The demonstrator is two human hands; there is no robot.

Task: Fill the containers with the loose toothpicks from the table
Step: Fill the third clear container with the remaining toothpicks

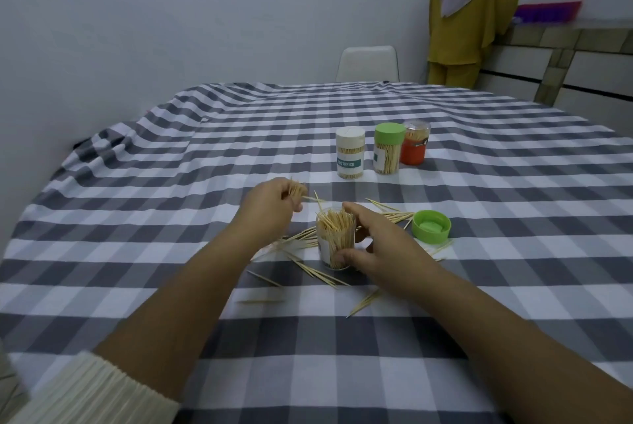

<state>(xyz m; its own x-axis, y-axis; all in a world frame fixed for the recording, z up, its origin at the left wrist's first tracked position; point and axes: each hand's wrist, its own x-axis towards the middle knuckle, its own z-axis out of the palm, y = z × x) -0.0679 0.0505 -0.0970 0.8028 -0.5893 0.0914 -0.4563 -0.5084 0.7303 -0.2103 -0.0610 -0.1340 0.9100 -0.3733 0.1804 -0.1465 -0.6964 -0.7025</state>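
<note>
An open clear container [335, 239], nearly full of toothpicks, stands upright at the table's middle. My right hand [378, 243] wraps around its right side and holds it. Just left of and above its mouth, my left hand [270, 206] is closed on a small bundle of toothpicks [297, 190]. Loose toothpicks [308, 269] lie scattered on the cloth around the container. Its green lid [431, 227] lies upside down to the right.
Three closed, filled containers stand further back: a white-lidded one [350, 153], a green-lidded one [388, 148] and a red one [415, 147]. The checked tablecloth [171, 252] covers the table. A white chair [368, 64] and a standing person [472, 12] are beyond the far edge.
</note>
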